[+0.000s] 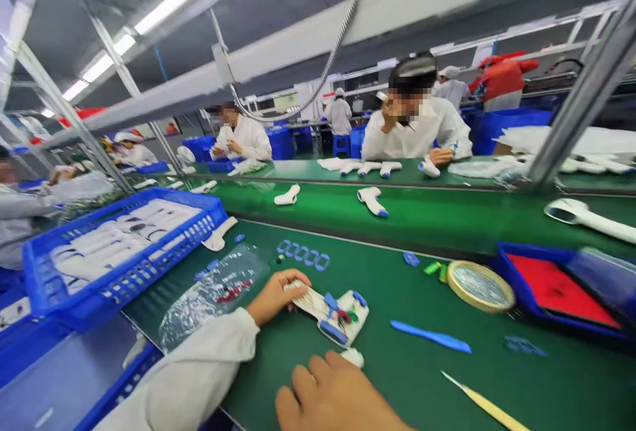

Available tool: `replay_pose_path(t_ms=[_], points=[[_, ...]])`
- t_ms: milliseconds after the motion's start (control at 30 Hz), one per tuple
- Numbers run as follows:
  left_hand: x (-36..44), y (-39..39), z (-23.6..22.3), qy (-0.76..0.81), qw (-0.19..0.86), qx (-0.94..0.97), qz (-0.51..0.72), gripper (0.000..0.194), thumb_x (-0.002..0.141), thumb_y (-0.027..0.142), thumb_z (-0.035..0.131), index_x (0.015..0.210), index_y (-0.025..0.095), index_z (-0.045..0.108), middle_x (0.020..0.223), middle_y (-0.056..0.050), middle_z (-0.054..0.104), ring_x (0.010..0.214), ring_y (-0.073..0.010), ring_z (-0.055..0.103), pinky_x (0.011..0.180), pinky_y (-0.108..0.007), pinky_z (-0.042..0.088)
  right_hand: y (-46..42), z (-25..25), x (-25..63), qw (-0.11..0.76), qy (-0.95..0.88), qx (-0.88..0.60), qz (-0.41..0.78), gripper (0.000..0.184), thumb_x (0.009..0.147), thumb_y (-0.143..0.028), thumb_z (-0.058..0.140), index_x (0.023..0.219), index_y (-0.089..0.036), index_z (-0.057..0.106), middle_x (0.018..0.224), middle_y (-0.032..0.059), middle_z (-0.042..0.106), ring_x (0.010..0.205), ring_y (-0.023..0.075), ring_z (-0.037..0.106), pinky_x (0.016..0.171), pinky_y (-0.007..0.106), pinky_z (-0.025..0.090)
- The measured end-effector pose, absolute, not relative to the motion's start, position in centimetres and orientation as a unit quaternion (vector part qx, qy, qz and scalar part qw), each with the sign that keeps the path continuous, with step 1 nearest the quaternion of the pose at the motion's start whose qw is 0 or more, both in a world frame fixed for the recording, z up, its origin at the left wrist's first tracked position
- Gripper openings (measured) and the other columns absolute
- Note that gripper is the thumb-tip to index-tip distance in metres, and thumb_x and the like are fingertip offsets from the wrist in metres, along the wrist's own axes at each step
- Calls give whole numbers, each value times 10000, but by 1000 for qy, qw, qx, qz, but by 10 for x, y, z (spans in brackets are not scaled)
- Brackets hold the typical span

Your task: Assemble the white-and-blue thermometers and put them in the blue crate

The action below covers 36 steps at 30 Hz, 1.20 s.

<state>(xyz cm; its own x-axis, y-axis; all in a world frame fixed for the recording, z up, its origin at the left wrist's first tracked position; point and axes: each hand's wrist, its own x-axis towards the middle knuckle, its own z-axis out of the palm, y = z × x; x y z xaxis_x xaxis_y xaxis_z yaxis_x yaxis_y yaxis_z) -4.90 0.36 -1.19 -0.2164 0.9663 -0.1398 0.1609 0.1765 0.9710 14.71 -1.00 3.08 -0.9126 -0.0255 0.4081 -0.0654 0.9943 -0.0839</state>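
Observation:
My left hand (283, 295) is closed round the handle of an open white gun-shaped housing (311, 302), like a handheld thermometer. Its wide head points right and shows blue parts, red wire and a green piece inside. Nearer to me, my right hand (332, 394) is curled over the green table, apart from the housing. A small white piece (353, 357) shows just past its fingers; the rest is hidden beneath the hand. Right of the hands lie a blue stick tool (431, 336) and a pale-yellow pointed tool (484, 401).
A blue basket (209, 222) of white housings stands left, beside a clear plastic bag (209, 298). Several blue rings (303, 254) lie beyond my hands. At right are a round yellow-rimmed container (454, 279) and a blue tray (504, 255). White housings (370, 199) rest on the green belt; co-workers sit beyond.

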Motion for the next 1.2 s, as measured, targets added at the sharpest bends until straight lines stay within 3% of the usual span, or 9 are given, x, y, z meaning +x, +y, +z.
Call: replay_pose_path(t_ms=[200, 333, 467, 567, 700, 867, 1000, 1100, 1200], points=[[-52, 3, -14, 633, 442, 434, 464, 326, 648, 409, 697, 823, 154, 598, 597, 39, 555, 474, -63, 451, 413, -159, 317, -17, 48, 143, 58, -997, 40, 31, 66, 700, -62, 593, 670, -118, 575, 567, 58, 591, 474, 144, 521, 386, 247, 297], [-52, 2, -13, 640, 434, 441, 455, 303, 676, 408, 672, 839, 161, 609, 608, 33, 556, 488, -73, 445, 431, -169, 336, 1, 79, 158, 37, -997, 26, 56, 79, 753, -187, 634, 721, -137, 582, 624, 54, 613, 518, 183, 563, 405, 267, 341], [-51, 2, -9, 641, 424, 465, 439, 328, 689, 457, 640, 842, 168, 608, 618, 32, 534, 523, -89, 441, 453, -181, 350, 45, 120, 190, 46, -951, 27, 303, 110, 814, -266, 627, 842, -164, 601, 745, 8, 641, 658, 139, 608, 556, 216, 436], [-52, 2, -9, 637, 417, 487, 428, 351, 704, 497, 603, 844, 175, 601, 616, 27, 526, 531, -104, 444, 474, -200, 363, 80, 134, 205, 197, -822, -32, 534, 159, 824, -308, 592, 877, -158, 596, 771, 9, 624, 654, 117, 590, 563, 194, 465], [-52, -1, -12, 637, 406, 512, 409, 388, 719, 526, 568, 877, 172, 587, 622, 25, 524, 517, -109, 427, 474, -211, 346, 123, 108, 187, 489, -561, -175, 644, 246, 773, -400, 628, 799, -166, 554, 678, -14, 564, 500, 77, 500, 439, 170, 443], [-46, -7, -9, 641, 346, 602, 329, 360, 803, 488, 481, 928, 173, 601, 753, -5, 589, 665, -144, 495, 595, -228, 362, 150, 54, 149, 545, -481, -283, 625, 167, 876, -297, 454, 786, -165, 502, 653, 19, 564, 501, 96, 533, 495, 219, 496], [-41, -12, 1, 636, 316, 659, 248, 340, 842, 461, 416, 906, 192, 614, 823, -20, 634, 722, -168, 530, 647, -242, 368, 143, 33, 140, 554, -548, -290, 555, 178, 880, -290, 445, 969, -160, 527, 880, 76, 614, 728, 159, 616, 717, 342, 529], [-37, -15, 6, 634, 297, 683, 209, 316, 854, 426, 395, 911, 205, 614, 841, -21, 650, 735, -175, 546, 657, -244, 356, 132, 24, 138, 526, -655, -269, 471, 245, 813, -249, 565, 1050, -193, 577, 1078, 79, 584, 993, 207, 559, 939, 414, 415], [-34, -18, 8, 632, 296, 691, 189, 287, 848, 402, 404, 891, 217, 620, 814, -18, 660, 733, -181, 558, 656, -243, 338, 126, 11, 132, 430, -776, -236, 396, 240, 737, -123, 609, 962, -181, 665, 1102, 108, 592, 1099, 250, 498, 1004, 457, 333]])
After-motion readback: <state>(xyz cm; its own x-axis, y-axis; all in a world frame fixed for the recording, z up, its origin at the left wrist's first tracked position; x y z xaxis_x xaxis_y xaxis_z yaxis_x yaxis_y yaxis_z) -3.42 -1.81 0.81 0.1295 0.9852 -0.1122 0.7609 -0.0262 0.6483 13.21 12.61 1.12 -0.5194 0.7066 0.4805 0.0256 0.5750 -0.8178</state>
